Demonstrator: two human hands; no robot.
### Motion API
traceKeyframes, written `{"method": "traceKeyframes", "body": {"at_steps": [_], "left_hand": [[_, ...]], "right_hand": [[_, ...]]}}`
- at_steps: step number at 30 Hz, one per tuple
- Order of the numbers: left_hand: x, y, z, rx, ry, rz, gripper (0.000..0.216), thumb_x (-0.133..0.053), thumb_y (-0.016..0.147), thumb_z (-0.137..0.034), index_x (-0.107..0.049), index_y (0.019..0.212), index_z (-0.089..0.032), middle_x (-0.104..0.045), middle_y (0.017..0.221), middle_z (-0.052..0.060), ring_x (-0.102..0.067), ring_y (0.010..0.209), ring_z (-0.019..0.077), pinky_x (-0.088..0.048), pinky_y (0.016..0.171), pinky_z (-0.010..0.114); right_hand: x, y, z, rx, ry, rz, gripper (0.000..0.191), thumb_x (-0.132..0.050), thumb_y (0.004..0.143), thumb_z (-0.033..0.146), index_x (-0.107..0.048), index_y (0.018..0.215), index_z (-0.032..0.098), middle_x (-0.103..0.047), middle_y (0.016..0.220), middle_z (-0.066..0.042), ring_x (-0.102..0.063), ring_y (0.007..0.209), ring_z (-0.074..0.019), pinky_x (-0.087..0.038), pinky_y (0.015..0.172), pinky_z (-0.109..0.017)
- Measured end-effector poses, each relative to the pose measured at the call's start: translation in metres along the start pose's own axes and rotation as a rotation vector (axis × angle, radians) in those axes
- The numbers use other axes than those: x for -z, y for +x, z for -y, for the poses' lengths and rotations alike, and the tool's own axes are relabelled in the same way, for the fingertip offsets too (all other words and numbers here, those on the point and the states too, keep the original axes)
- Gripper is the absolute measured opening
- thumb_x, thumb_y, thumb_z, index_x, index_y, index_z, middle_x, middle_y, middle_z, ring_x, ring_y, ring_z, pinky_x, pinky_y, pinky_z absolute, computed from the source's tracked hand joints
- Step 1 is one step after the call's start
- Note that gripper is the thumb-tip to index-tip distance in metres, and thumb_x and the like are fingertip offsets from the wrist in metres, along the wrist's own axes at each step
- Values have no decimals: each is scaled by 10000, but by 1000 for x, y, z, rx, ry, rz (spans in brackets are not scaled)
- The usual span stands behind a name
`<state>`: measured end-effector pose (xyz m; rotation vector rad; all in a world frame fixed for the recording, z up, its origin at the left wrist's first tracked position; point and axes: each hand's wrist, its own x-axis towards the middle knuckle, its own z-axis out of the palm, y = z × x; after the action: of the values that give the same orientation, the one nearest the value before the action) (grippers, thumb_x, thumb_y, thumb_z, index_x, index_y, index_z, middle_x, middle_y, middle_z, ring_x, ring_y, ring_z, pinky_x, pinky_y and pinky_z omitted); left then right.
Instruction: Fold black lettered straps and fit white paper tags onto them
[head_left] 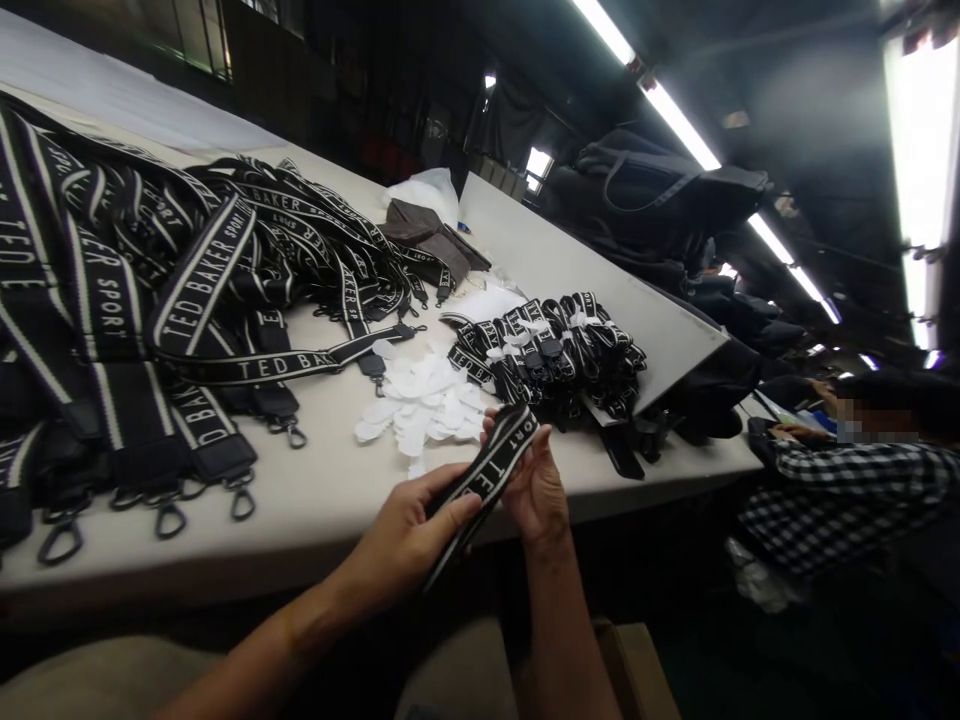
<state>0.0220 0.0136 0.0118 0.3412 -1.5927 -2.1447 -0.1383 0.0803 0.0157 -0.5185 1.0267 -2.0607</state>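
The left hand [420,530] closes thumb over fingers on a folded webbing strap [495,468], while the right hand [536,490] curls loosely around its far end; the strap is held just off the desk's [315,510] near edge, black with pale ribbed stripes, showing "TE" and "ORT". Just beyond lie thin, round-ended white paper slips [424,405] in a loose heap, and beside them folded strap bundles [562,350] wrapped in white bands. To the left spreads a tangle of loose straps [202,280] reading "TED BAKER SPORT", with smooth black end tabs and dark swivel clasps [171,518]. Farther back sit a brown folded cloth [431,235] and a crumpled translucent bag [427,192], its contents probably white but hard to make out.
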Motion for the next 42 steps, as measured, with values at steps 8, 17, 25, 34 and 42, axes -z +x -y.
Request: {"method": "traceKeyframes", "body": {"at_steps": [8, 17, 25, 34, 42], "left_hand": [[81, 4, -50, -304, 37, -737, 444, -820, 715, -465, -698, 1033, -181, -708, 831, 40, -623, 572, 143, -526, 444, 185], [85, 12, -37, -306, 211, -715, 449, -767, 757, -530, -709, 1053, -197, -717, 780, 25, -661, 588, 156, -558, 490, 181], [81, 11, -36, -359, 291, -730, 409, -732, 795, -510, -713, 1065, -203, -721, 781, 10, -645, 598, 143, -535, 526, 177], [80, 6, -44, -312, 204, -813, 378, -724, 809, -468, -695, 1072, -198, -704, 816, 10, -624, 608, 139, -514, 494, 174], [82, 4, -40, -303, 196, -774, 396, -734, 806, -473, -692, 1092, -202, -708, 833, 12, -618, 621, 137, -507, 513, 175]], "right_hand": [[-9, 45, -43, 182, -1037, 78, 276, -703, 848, 434, -728, 917, 168, -704, 821, -34, -618, 703, -157, -491, 697, -285], [-55, 72, -71, -47, -1805, -103, 423, -750, 783, 587, -681, 962, 210, -729, 996, -69, -662, 989, -279, -449, 845, -363], [-52, 62, -70, -38, -1715, -126, 206, -748, 819, 431, -694, 843, 234, -740, 893, -7, -674, 904, -212, -447, 797, -309], [-44, 62, -72, 6, -1650, -120, 105, -714, 807, 334, -730, 775, 236, -741, 841, -23, -668, 863, -217, -450, 756, -302], [-38, 81, -58, 155, -1645, -110, 189, -650, 895, 318, -700, 993, 164, -725, 1003, -78, -652, 951, -202, -449, 873, -291]]}}
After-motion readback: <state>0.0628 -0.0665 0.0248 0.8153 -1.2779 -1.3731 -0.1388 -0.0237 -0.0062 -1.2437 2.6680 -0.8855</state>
